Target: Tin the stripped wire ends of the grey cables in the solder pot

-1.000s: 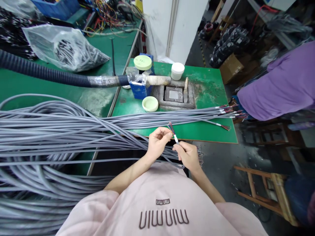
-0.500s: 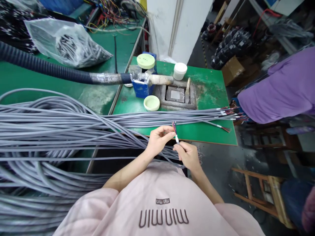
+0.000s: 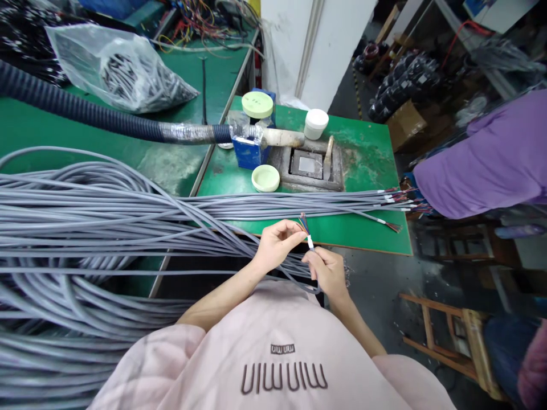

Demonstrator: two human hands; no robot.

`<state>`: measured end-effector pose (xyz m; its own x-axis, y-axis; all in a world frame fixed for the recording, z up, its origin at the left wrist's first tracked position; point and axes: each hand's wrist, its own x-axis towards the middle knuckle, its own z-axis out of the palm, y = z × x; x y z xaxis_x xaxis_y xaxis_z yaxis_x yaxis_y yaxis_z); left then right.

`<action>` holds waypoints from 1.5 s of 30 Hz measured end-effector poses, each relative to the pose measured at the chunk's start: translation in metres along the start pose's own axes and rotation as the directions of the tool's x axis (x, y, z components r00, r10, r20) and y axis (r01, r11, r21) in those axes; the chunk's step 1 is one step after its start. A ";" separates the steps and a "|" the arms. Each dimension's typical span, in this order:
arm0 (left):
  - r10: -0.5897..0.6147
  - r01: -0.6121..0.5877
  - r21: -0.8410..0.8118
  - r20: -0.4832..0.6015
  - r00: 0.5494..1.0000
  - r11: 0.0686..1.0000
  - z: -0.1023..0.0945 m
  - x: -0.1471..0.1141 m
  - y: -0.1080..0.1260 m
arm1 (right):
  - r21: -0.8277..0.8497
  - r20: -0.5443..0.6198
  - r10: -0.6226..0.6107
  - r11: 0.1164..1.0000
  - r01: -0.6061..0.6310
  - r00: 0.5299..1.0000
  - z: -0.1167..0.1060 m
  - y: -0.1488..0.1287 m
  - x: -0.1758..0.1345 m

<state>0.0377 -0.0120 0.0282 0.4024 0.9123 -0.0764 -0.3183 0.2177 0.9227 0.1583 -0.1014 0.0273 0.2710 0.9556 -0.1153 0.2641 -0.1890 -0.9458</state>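
Close to my body, just past the table's front edge, my right hand [image 3: 328, 272] is closed round the end of a grey cable [image 3: 311, 246] with a white band near its stripped tip. Thin coloured wires [image 3: 303, 221] fan upward out of that tip. My left hand [image 3: 280, 242] pinches at the wires with thumb and fingertips; which strands it grips is too small to make out. Behind my hands a bundle of grey cables [image 3: 265, 206] runs across the green table, their stripped, white-banded ends [image 3: 391, 199] lying at the right edge.
Beyond the cables sits a solder pot [image 3: 307, 165] with a flat stick on its rim. Around it are a white jar [image 3: 316, 123], a pale green lid [image 3: 265, 178] and a hose nozzle [image 3: 282, 138]. A person in a purple garment [image 3: 482, 154] is at the right; a wooden stool [image 3: 453, 336] stands below.
The coloured wires are spread a little wider apart at the cable tip. My hands have barely shifted, and the view has moved slightly.
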 end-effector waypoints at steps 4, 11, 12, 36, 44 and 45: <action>-0.049 0.047 -0.095 -0.018 0.999 0.994 0.002 -0.004 -0.014 | 0.073 -0.032 -0.004 0.997 0.006 0.999 0.003 0.008 -0.001; 0.288 -0.280 0.123 -0.058 0.956 0.952 0.000 -0.010 -0.019 | 0.032 -0.014 -0.001 0.999 0.002 1.000 0.003 0.003 0.001; 0.364 -0.350 0.208 -0.032 0.931 0.913 -0.001 -0.009 -0.016 | 0.005 -0.009 -0.009 1.000 0.009 1.000 0.003 0.002 0.002; 0.265 -0.285 0.489 0.112 0.958 0.824 -0.003 -0.002 0.013 | -0.451 0.047 -0.311 0.841 0.299 0.949 -0.010 -0.005 0.002; 0.311 -0.433 0.567 0.303 0.901 0.700 0.004 -0.006 0.016 | -0.518 0.285 -0.557 0.595 0.614 0.780 -0.045 -0.051 0.010; 0.312 -0.439 0.566 0.312 0.897 0.698 0.004 -0.007 0.017 | -0.527 0.354 -0.545 0.555 0.644 0.760 -0.046 -0.055 0.013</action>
<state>0.0333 -0.0160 0.0456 0.5300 0.7782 0.3368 0.0869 -0.4450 0.8913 0.1901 -0.0887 0.0921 -0.2660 0.9093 0.3199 0.8090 0.3911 -0.4389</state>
